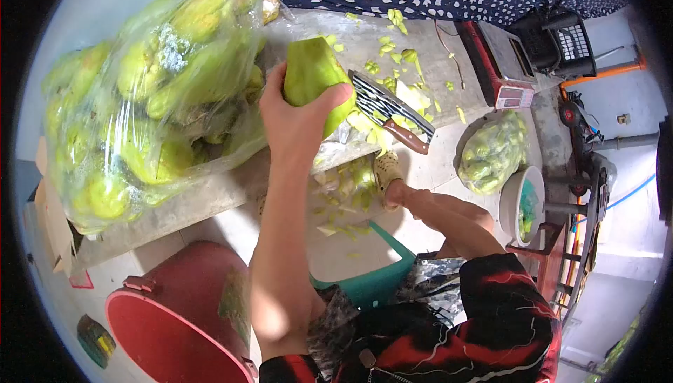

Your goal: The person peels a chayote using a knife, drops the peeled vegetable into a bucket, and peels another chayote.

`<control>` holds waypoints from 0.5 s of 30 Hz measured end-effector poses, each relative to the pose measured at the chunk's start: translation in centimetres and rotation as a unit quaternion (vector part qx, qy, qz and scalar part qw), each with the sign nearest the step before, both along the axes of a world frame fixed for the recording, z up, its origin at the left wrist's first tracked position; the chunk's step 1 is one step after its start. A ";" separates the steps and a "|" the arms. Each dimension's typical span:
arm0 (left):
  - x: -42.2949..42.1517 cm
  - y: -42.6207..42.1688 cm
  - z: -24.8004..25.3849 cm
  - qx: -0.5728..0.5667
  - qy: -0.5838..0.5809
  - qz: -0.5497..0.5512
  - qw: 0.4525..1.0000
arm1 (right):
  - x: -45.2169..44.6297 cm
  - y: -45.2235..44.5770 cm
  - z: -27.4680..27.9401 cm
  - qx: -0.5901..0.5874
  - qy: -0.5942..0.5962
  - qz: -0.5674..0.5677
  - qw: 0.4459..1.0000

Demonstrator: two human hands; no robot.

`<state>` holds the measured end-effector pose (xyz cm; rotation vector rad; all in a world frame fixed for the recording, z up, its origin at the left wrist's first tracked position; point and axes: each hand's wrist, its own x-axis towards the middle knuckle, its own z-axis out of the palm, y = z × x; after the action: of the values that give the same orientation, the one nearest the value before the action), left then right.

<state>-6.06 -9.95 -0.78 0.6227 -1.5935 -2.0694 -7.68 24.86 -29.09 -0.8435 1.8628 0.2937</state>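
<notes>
Near eleven o'clock from the centre of the head view, the person's left hand (298,106) grips a green fruit (319,78) over the table (424,32), fingers wrapped around it. The fruit's long axis runs roughly eleven to five. Toward four o'clock from this nearer hand, a brown-handled knife (406,136) lies among peelings (361,122), handle angled ten to four. The right hand is out of view; its fingers' state cannot be told.

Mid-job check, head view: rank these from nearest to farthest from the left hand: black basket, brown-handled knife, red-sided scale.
Measured from the left hand, which holds the green fruit:
1. Brown-handled knife: just to the right, among the peelings.
2. Red-sided scale: farther right.
3. Black basket: right beyond the scale.
</notes>
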 end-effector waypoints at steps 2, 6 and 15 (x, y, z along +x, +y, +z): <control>0.1 0.1 -0.3 -0.004 -0.002 0.000 1.000 | -0.2 -0.1 0.2 -0.001 0.000 -0.003 1.000; 0.1 -0.2 0.0 0.002 0.003 -0.002 1.000 | -0.1 0.1 0.2 -0.002 -0.004 -0.001 1.000; 0.1 -0.2 -0.2 0.035 0.005 0.000 0.999 | 2.7 1.3 -0.6 0.014 -0.027 -0.010 0.999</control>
<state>-5.96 -10.16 -1.00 0.6344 -1.5218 -2.1327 -4.95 26.21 -29.71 -0.8058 1.8130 0.2809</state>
